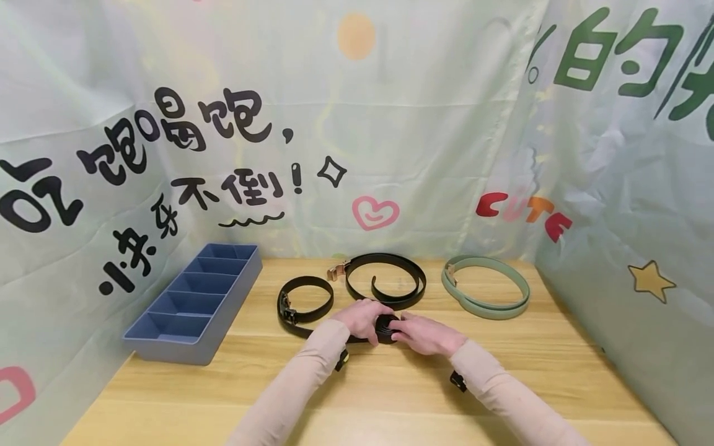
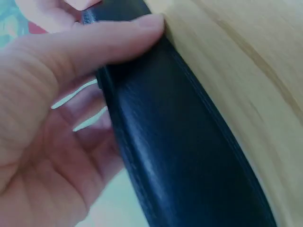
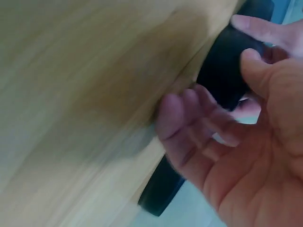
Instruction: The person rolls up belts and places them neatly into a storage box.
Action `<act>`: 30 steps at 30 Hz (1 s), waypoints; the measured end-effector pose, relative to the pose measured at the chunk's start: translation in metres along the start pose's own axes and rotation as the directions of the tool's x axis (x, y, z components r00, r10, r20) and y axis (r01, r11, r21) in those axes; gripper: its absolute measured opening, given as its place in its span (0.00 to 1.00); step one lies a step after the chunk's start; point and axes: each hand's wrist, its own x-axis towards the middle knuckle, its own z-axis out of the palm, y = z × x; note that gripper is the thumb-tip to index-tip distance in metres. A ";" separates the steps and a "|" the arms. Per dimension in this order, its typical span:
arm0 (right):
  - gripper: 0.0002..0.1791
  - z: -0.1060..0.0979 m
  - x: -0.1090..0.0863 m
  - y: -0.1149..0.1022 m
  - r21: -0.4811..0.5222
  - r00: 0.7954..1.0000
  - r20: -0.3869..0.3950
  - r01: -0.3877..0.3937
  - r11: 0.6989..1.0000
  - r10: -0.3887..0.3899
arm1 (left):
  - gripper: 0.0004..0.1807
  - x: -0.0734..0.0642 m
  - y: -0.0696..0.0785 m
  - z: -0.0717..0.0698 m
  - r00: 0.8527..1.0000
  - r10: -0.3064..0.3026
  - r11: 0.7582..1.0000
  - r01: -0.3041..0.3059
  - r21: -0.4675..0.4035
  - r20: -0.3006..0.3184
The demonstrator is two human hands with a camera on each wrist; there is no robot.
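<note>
A black belt [image 1: 301, 328] lies on the table, its right end rolled into a tight coil [image 1: 386, 328] standing on edge. From the coil the strap runs left to a loose loop with a dark buckle [image 1: 287, 310]. My left hand [image 1: 364, 318] grips the belt at the coil's left side; in the left wrist view the thumb [image 2: 118, 40] lies across the strap [image 2: 161, 118], with fingers behind it. My right hand [image 1: 428, 334] holds the coil from the right. In the right wrist view its thumb [image 3: 253, 66] presses the coil [image 3: 225, 66], with the fingers curled beside it.
Behind the hands lies a second black belt [image 1: 419, 279], loosely looped, with a rose-gold buckle [image 1: 337, 271]. A pale green belt [image 1: 496, 313] lies looped at the back right. A blue-grey divided tray [image 1: 209, 353] stands on the left. Printed cloth walls [image 1: 424, 155] border the table.
</note>
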 end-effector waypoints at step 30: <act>0.13 0.011 0.006 -0.010 0.095 0.996 -0.091 -0.001 0.995 0.010 | 0.28 -0.002 -0.004 0.005 0.992 -0.073 0.997 0.075 0.019 -0.101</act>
